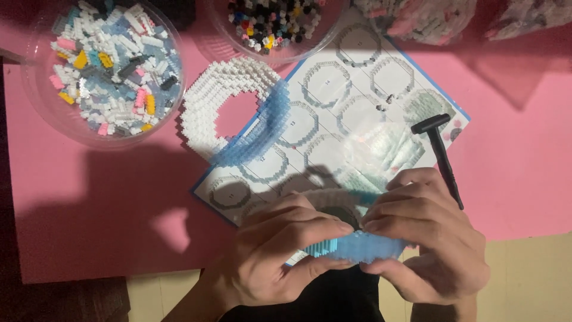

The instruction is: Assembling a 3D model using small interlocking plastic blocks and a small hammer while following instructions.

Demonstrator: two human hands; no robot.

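Fingers (pixel 310 229) of the left hand (pixel 280 256) and right hand (pixel 423 238) pinch a pale blue block ring (pixel 351 245) from both sides, low over the instruction sheet (pixel 357 95). Its studded, curved wall looks translucent. A black tool (pixel 441 155) rests against the right hand.

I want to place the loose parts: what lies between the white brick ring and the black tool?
In the head view, the instruction sheet printed with ring diagrams spans from the white brick ring to the black tool.
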